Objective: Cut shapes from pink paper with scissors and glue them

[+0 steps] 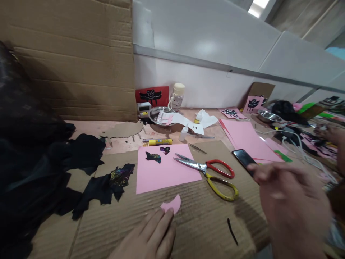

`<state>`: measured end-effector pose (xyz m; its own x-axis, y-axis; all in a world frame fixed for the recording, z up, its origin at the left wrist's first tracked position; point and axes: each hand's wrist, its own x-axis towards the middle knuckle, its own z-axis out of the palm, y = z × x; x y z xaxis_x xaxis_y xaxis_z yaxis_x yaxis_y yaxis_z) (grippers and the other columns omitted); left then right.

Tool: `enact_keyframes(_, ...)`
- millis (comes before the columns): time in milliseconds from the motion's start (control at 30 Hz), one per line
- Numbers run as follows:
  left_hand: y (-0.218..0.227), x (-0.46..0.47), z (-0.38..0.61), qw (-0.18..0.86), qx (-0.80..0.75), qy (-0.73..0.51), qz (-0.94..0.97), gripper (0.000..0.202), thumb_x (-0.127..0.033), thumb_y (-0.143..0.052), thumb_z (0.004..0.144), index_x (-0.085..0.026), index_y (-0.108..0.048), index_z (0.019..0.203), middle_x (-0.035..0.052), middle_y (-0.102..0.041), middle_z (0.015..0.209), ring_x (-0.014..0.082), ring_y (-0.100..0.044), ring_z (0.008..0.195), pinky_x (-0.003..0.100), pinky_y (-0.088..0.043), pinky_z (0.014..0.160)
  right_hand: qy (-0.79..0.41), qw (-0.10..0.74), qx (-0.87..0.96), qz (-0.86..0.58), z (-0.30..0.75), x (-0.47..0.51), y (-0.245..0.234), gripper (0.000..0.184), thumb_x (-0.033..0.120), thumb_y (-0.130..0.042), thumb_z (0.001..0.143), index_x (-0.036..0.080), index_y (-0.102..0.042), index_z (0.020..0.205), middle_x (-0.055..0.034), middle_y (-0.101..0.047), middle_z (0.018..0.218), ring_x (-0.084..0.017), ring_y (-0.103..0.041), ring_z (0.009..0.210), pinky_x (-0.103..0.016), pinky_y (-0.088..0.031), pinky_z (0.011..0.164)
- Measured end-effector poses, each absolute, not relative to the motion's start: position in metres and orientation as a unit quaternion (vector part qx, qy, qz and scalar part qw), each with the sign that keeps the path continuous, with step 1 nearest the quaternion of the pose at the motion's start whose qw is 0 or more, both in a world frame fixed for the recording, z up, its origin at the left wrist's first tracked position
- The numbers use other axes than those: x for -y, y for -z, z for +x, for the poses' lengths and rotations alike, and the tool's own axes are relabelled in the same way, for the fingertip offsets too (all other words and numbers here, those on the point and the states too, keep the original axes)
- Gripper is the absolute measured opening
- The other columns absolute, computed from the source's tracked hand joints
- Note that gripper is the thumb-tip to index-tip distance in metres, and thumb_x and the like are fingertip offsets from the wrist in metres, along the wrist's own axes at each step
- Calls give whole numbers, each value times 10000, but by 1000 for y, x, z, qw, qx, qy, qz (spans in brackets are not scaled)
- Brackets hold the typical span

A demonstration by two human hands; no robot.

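Observation:
My left hand (149, 235) lies flat on the cardboard sheet (199, 223) at the bottom, its fingertips touching a small pink paper crescent (171, 205). My right hand (291, 205) hovers at the lower right, blurred by motion, fingers spread, holding nothing I can see, close to a black phone (244, 158). Ahead lies a pink paper sheet (165, 169) with two dark cut-out shapes (153, 157) on it. Red and yellow handled scissors (212, 172) lie to its right, blades apart.
Black paper scraps (102, 183) lie at the left, by a dark garment. A cardboard wall (72, 57) stands behind. A metal dish (159, 115), glue bottles, a yellow marker (159, 141), tweezers and pink sheets (245, 136) lie farther back. Another person's hand (332, 135) works at far right.

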<state>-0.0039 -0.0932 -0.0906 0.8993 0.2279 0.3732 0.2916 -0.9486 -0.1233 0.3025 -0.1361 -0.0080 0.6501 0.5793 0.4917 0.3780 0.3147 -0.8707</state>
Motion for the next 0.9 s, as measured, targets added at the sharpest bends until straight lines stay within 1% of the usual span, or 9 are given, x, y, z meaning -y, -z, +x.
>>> enact_keyframes(33,90,92,-3,83,128,159,-976,331,-258,-441,1017,-136,-661,1232,115,-714,1299,250,-684,1165,314,-582,910,-74,643,452,-614,308,119,7,89,267,-681,862,289,-666,947,-22,-624,781,-224,-632,740,-467,-582,820)
enact_keyframes(100,89,91,-2,78,123,151,-978,336,-282,-447,1021,-125,-660,1228,132,-707,1306,258,-682,1176,326,-579,935,-194,504,540,-646,317,82,7,271,280,-683,850,238,-663,1117,-65,-705,941,-240,-686,859,-459,-589,841)
enact_keyframes(167,90,92,0,74,129,154,-977,325,-293,-458,1018,-137,-673,1206,130,-718,1285,262,-691,1159,342,-574,956,-235,403,583,-665,320,42,10,408,280,-666,863,202,-608,1259,-113,-700,1139,-241,-688,972,-429,-582,880)
enact_keyframes(200,91,93,0,73,135,153,-976,324,-298,-463,1016,-144,-676,1204,126,-722,1278,264,-693,1154,351,-570,968,-234,385,586,-673,319,23,13,432,281,-684,858,190,-609,1274,-132,-687,1202,-243,-689,962,-417,-585,853)
enact_keyframes(300,93,95,2,70,146,148,-975,326,-296,-465,1007,-151,-681,1204,120,-725,1274,267,-696,1143,370,-565,986,-216,377,587,-683,308,-26,26,462,281,-705,858,171,-597,1293,-149,-654,1283,-222,-679,941,-376,-563,843)
enact_keyframes(400,92,95,4,66,151,147,-975,329,-278,-448,1006,-148,-683,1197,126,-723,1274,274,-694,1137,387,-567,977,-199,373,580,-696,296,-57,41,264,238,-730,824,120,-667,1051,-119,-712,1041,-224,-651,903,-358,-522,833)
enact_keyframes(500,88,95,6,63,145,137,-978,345,-256,-422,1004,-137,-676,1204,137,-718,1270,292,-681,1146,417,-564,972,-188,388,565,-704,289,-67,45,124,216,-703,834,123,-638,885,-87,-684,886,-205,-618,814,-320,-496,745)
enact_keyframes(667,79,96,7,66,129,124,-982,358,-218,-386,1007,-109,-666,1201,148,-710,1258,315,-663,1155,446,-557,964,-209,439,579,-655,272,-33,24,303,449,-505,996,158,-589,999,-57,-662,843,-155,-600,666,-259,-493,593)
enact_keyframes(900,91,98,3,54,138,154,-977,279,-208,-475,993,-133,-652,1196,149,-687,1278,295,-601,1239,456,-487,1051,-216,423,640,-604,246,56,24,428,601,-445,991,238,-665,1047,-60,-749,961,-218,-721,872,-305,-597,726)
